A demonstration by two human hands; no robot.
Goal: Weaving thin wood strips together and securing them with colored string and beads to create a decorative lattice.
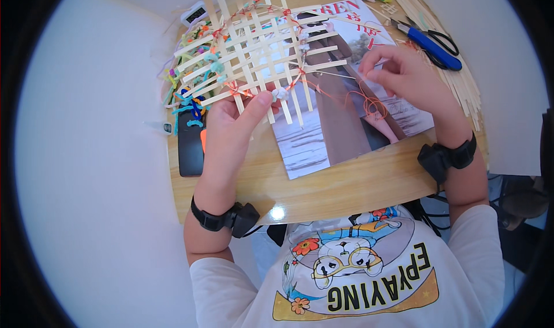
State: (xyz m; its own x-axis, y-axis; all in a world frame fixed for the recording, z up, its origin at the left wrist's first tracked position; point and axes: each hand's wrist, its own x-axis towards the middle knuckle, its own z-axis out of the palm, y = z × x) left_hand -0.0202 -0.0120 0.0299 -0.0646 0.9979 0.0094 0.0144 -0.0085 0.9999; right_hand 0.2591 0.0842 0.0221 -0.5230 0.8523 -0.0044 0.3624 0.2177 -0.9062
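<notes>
My left hand (239, 117) grips the lower edge of a woven lattice of pale wooden strips (259, 50), thumb on top. A ring of orange thread ties and small fuzzy pieces in teal and white runs around the lattice. My right hand (398, 77) is raised to the right of it, thumb and fingers pinched together. A thin taut thread (334, 74) runs from the lattice's right corner toward these fingertips; its end is hidden there. Loose orange thread (375, 106) lies in loops below my right hand, over a magazine (311, 149).
Blue-handled pliers (435, 48) and black-handled scissors (444, 39) lie at the right, beside a bundle of wooden strips (464, 97). Colourful fuzzy stems (179, 88) are heaped at the left. A black phone-like slab (190, 149) lies near the wooden table's (369, 178) left edge.
</notes>
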